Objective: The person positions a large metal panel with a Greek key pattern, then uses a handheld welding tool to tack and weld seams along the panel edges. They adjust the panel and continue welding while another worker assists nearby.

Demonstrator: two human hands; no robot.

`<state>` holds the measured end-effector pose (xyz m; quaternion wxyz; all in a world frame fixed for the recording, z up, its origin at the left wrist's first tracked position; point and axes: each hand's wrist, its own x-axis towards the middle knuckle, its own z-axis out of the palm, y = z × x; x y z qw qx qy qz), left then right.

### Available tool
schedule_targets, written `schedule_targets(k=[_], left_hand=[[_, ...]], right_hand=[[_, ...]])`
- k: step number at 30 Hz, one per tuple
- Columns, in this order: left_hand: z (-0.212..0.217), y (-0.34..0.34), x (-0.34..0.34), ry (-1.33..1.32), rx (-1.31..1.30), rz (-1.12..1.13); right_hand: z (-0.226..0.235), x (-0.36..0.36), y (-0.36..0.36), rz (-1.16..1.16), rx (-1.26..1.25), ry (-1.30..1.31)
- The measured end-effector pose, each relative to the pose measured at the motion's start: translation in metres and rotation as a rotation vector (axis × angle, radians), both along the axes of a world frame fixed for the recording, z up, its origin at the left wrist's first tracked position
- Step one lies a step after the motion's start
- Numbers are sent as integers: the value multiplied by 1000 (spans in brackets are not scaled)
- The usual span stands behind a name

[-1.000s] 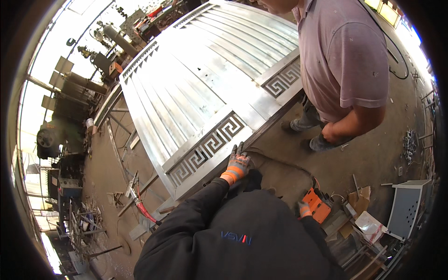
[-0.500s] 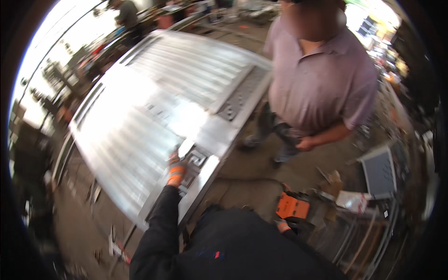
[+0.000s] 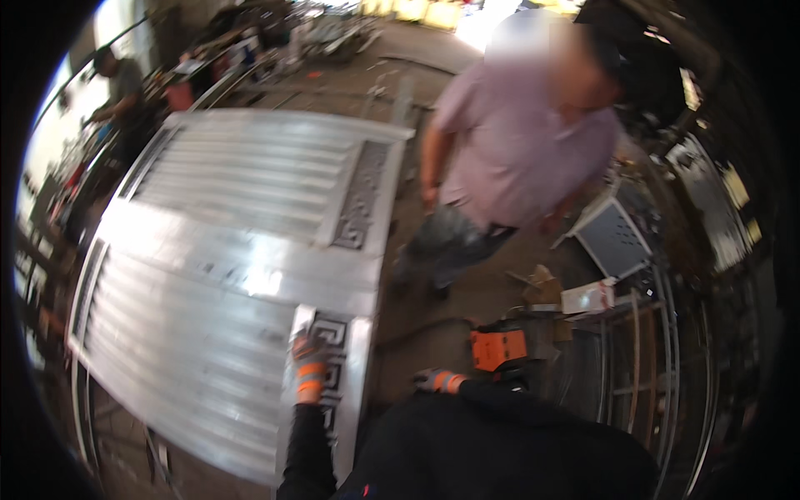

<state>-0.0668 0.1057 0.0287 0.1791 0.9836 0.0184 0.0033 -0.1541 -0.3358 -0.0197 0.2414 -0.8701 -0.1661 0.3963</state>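
A large silvery metal door panel [image 3: 192, 321] with ribbed sheets lies flat on a support at my left. My left hand [image 3: 307, 360], in a grey and orange glove, rests on it with its fingers stretched forward over a bright metal strip [image 3: 303, 318]. Beside those fingers runs a dark key-patterned inlay [image 3: 331, 333]. A second patterned inlay [image 3: 362, 200] sits farther up the panel. My right hand [image 3: 437, 381], gloved alike, hangs beyond the panel's right edge. Its fingers point left, slightly bent, and no object shows in them.
A person in a pale purple shirt [image 3: 517, 150] stands past the panel's right side. On the floor at right are an orange machine [image 3: 498, 348], a grey perforated metal piece [image 3: 615, 237] and a metal-bar frame [image 3: 658, 367]. Another person [image 3: 125, 96] stands by a cluttered bench at far left.
The view has swung right. My right hand has come up from beside the orange machine toward the panel. My left hand stays by the near inlay. The person in purple has turned and shifted.
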Motion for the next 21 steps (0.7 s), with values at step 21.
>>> schedule_targets(k=[21], left_hand=[[1,-143,66,-97,-40,-95]], right_hand=[[19,258,84,-672,335,229]])
